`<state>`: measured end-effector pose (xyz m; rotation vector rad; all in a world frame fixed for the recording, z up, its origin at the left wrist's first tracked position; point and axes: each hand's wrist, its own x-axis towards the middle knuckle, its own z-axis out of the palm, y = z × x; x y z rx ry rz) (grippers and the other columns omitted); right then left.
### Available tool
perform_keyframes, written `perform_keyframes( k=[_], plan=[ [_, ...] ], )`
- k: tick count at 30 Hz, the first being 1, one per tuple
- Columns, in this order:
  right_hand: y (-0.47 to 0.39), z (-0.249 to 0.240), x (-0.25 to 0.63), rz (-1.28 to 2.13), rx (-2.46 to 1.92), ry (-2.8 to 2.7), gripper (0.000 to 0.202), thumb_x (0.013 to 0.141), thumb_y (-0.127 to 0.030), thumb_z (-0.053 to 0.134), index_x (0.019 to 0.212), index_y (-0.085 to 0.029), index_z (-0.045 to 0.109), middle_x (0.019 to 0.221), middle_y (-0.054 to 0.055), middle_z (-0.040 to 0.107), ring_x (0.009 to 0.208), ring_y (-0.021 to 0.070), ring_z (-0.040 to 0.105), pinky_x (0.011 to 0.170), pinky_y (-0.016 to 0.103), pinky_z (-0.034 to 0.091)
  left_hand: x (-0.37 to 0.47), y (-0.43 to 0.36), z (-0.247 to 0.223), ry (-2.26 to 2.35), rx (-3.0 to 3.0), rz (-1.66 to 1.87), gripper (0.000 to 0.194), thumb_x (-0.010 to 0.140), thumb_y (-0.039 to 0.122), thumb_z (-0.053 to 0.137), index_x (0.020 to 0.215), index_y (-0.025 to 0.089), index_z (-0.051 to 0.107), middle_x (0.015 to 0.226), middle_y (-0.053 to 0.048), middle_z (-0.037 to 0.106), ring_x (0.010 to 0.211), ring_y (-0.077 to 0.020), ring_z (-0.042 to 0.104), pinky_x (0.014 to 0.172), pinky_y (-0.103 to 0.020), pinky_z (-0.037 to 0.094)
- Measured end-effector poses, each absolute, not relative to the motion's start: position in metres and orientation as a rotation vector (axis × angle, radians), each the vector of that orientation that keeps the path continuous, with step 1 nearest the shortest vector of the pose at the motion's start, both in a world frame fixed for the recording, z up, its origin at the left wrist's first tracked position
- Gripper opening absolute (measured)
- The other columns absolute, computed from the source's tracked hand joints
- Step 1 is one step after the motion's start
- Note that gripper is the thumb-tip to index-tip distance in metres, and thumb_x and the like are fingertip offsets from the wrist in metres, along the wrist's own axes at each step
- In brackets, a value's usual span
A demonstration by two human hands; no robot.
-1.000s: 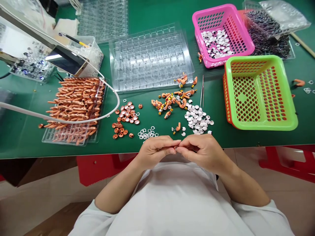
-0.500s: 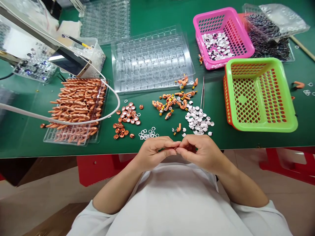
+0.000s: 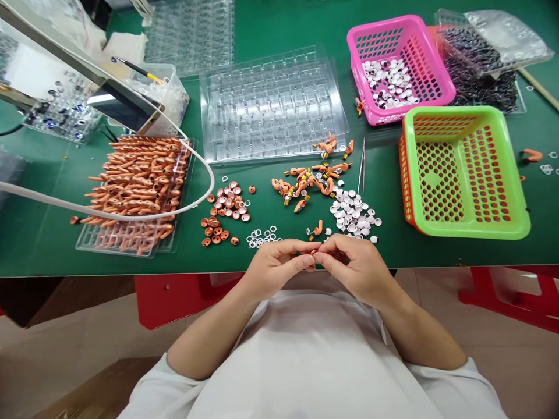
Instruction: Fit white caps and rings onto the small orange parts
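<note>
My left hand (image 3: 277, 265) and my right hand (image 3: 356, 265) meet fingertip to fingertip at the near edge of the green table (image 3: 39, 244), pinching one small part between them; the part is mostly hidden by the fingers. Just beyond the hands lie a pile of white round caps (image 3: 353, 212), a scatter of orange earbud shells with yellow pieces (image 3: 305, 180), orange round caps (image 3: 222, 212), small white rings (image 3: 262, 237) and one single orange shell (image 3: 317, 228).
A tray heaped with orange stems (image 3: 137, 180) sits at left under a white cable (image 3: 205, 174). A clear blister tray (image 3: 273, 107) lies in the middle, tweezers (image 3: 362, 166) beside it. A green basket (image 3: 463, 171) and a pink basket (image 3: 399, 67) with white caps stand at right.
Both hands have edged slightly up toward the table, still pressed together on the small part. The view has shifted a little.
</note>
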<state>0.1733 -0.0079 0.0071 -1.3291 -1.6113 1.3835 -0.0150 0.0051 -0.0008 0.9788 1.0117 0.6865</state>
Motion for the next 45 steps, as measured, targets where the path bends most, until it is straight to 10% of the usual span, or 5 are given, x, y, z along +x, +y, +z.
perform_keyframes(
  k=[38, 45],
  plan=[
    [0.004, 0.001, 0.182, 1.928, -1.225, -1.473, 0.024, 0.081, -0.039, 0.072, 0.076, -0.018, 0.061, 0.06, -0.006, 0.054, 0.053, 0.0078, 0.047, 0.049, 0.019, 0.037, -0.035, 0.023, 0.005, 0.754, 1.554, 0.363, 0.014, 0.079, 0.029, 0.074, 0.078, 0.016, 0.068, 0.075, -0.002, 0.072, 0.065, -0.011, 0.065, 0.062, -0.018, 0.049],
    [-0.001, 0.002, 0.187, 1.595, -1.109, -1.665, 0.011, 0.085, -0.029, 0.069, 0.09, -0.02, 0.069, 0.074, -0.001, 0.061, 0.062, 0.0097, 0.053, 0.054, 0.02, 0.042, -0.036, 0.021, 0.005, 0.757, 1.705, 0.449, 0.014, 0.082, 0.029, 0.071, 0.077, 0.017, 0.068, 0.073, -0.004, 0.07, 0.068, -0.0132, 0.063, 0.065, -0.022, 0.048]
  ],
)
